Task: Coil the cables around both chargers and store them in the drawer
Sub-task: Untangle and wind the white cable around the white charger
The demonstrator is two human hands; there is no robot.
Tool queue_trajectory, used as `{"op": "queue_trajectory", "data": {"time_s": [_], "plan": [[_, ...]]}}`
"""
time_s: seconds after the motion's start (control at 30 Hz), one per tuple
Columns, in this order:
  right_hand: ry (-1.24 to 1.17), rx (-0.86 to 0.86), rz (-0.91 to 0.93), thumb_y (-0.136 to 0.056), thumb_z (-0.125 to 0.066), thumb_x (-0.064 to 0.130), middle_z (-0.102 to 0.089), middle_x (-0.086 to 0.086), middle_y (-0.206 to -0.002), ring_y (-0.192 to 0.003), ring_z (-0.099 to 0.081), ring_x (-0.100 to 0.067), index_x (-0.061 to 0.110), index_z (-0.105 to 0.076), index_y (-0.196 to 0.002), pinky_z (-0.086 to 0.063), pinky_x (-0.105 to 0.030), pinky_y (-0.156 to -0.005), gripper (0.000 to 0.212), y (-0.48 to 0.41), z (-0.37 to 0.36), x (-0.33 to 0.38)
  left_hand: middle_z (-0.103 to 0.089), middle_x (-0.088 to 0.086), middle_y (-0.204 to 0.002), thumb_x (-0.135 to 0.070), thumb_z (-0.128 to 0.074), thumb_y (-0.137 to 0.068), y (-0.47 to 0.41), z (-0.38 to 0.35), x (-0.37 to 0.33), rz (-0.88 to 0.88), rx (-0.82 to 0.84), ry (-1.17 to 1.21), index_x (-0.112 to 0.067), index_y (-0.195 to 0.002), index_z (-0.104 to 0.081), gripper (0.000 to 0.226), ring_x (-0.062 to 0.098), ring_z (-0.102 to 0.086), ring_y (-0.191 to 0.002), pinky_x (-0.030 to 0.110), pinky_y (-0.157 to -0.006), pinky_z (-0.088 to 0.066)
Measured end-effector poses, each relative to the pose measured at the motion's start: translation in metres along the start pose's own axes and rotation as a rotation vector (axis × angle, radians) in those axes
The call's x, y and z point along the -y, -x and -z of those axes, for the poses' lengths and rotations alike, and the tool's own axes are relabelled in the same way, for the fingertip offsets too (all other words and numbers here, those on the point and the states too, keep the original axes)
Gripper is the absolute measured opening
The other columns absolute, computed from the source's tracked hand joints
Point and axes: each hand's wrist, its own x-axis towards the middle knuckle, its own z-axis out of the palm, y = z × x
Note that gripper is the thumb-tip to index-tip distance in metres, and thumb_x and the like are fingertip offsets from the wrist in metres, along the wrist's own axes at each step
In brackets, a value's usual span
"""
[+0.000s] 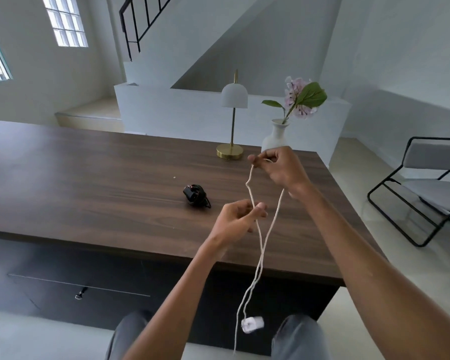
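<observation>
A black charger (pixel 196 195) with its cable wound around it lies on the dark wooden table (pixel 89 183). Above the table's near right part my right hand (pixel 279 167) pinches the top of a white cable (pixel 270 229), which hangs down in two strands. My left hand (pixel 238 216) grips one strand lower down. The white charger block (pixel 252 324) dangles at the cable's lower end, below the table edge and between my knees. The drawer (pixel 78 287), dark with a small ring pull, is shut in the table's front at lower left.
A brass lamp (pixel 233 110) with a white shade and a white vase (pixel 276 136) holding a pink flower stand at the table's far right. A black-framed grey chair (pixel 426 185) sits on the floor to the right. Stairs rise behind.
</observation>
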Motion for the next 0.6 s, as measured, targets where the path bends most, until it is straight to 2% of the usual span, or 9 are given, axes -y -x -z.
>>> {"op": "queue_trajectory", "data": {"time_s": [0.1, 0.2, 0.23, 0.27, 0.33, 0.37, 0.43, 0.53, 0.6], "plan": [[0.008, -0.071, 0.022, -0.085, -0.076, 0.037, -0.077, -0.01, -0.084, -0.074, -0.063, -0.017, 0.008, -0.079, -0.088, -0.05, -0.031, -0.07, 0.029, -0.009, 0.012, 0.009, -0.07, -0.003, -0.072, -0.029, -0.053, -0.105, -0.008, -0.006, -0.009, -0.046, 0.026, -0.035, -0.012, -0.08, -0.069, 0.034, 0.003, -0.065, -0.066, 0.02, -0.064, -0.052], [0.084, -0.132, 0.077, -0.084, -0.077, 0.037, -0.078, -0.011, -0.087, -0.084, -0.071, -0.028, 0.007, -0.079, -0.089, -0.056, -0.038, -0.084, 0.031, -0.016, 0.028, 0.018, -0.062, -0.003, -0.059, -0.028, -0.048, -0.107, -0.005, 0.002, 0.0, -0.06, 0.105, -0.07, -0.013, -0.073, -0.061, 0.039, 0.011, -0.057, -0.056, 0.027, -0.064, -0.051], [0.106, -0.151, 0.099, -0.084, -0.078, 0.036, -0.078, -0.012, -0.087, -0.087, -0.072, -0.027, 0.006, -0.079, -0.09, -0.057, -0.037, -0.086, 0.031, -0.021, 0.034, 0.019, -0.061, -0.003, -0.058, -0.027, -0.047, -0.107, -0.002, 0.007, 0.005, -0.062, 0.123, -0.095, -0.013, -0.073, -0.06, 0.039, 0.011, -0.057, -0.055, 0.027, -0.066, -0.051], [0.112, -0.171, 0.121, -0.084, -0.077, 0.035, -0.077, -0.011, -0.084, -0.083, -0.073, -0.017, 0.005, -0.079, -0.09, -0.057, -0.03, -0.082, 0.031, -0.025, 0.041, 0.021, -0.061, -0.003, -0.058, -0.025, -0.047, -0.107, 0.001, 0.013, 0.008, -0.06, 0.133, -0.108, -0.013, -0.074, -0.06, 0.038, 0.01, -0.057, -0.056, 0.026, -0.067, -0.051], [0.15, -0.224, 0.153, -0.085, -0.077, 0.033, -0.071, -0.009, -0.072, -0.06, -0.061, 0.004, 0.002, -0.078, -0.089, -0.045, -0.011, -0.062, 0.031, -0.035, 0.059, 0.027, -0.061, -0.004, -0.058, -0.024, -0.047, -0.107, 0.008, 0.029, 0.013, -0.044, 0.153, -0.119, -0.012, -0.075, -0.059, 0.036, 0.01, -0.057, -0.056, 0.022, -0.067, -0.05], [0.177, -0.261, 0.177, -0.085, -0.077, 0.034, -0.07, -0.012, -0.071, -0.057, -0.054, 0.004, 0.001, -0.078, -0.09, -0.039, -0.011, -0.057, 0.033, -0.041, 0.069, 0.031, -0.059, -0.004, -0.057, -0.024, -0.047, -0.107, 0.011, 0.037, 0.014, -0.035, 0.167, -0.136, -0.012, -0.075, -0.059, 0.036, 0.01, -0.055, -0.055, 0.02, -0.066, -0.049], [0.219, -0.334, 0.218, -0.084, -0.078, 0.038, -0.076, -0.016, -0.085, -0.066, -0.057, 0.002, 0.002, -0.079, -0.094, -0.044, -0.017, -0.063, 0.038, -0.052, 0.09, 0.037, -0.055, -0.006, -0.057, -0.024, -0.046, -0.107, 0.018, 0.054, 0.014, -0.015, 0.194, -0.169, -0.012, -0.075, -0.059, 0.037, 0.008, -0.051, -0.056, 0.017, -0.065, -0.046], [0.259, -0.419, 0.223, -0.081, -0.078, 0.043, -0.076, -0.01, -0.093, -0.065, -0.06, 0.011, 0.003, -0.078, -0.1, -0.047, -0.011, -0.069, 0.044, -0.064, 0.118, 0.044, -0.054, -0.008, -0.057, -0.026, -0.048, -0.105, 0.025, 0.083, 0.013, -0.015, 0.186, -0.184, -0.015, -0.072, -0.059, 0.037, 0.007, -0.05, -0.059, 0.016, -0.069, -0.046], [0.314, -0.451, 0.239, -0.081, -0.077, 0.044, -0.077, -0.016, -0.097, -0.077, -0.064, -0.005, 0.001, -0.078, -0.101, -0.051, -0.021, -0.072, 0.048, -0.069, 0.136, 0.043, -0.054, -0.009, -0.057, -0.038, -0.051, -0.099, 0.029, 0.104, 0.014, -0.028, 0.18, -0.197, -0.021, -0.069, -0.061, 0.036, 0.006, -0.05, -0.06, 0.021, -0.072, -0.046]]}}
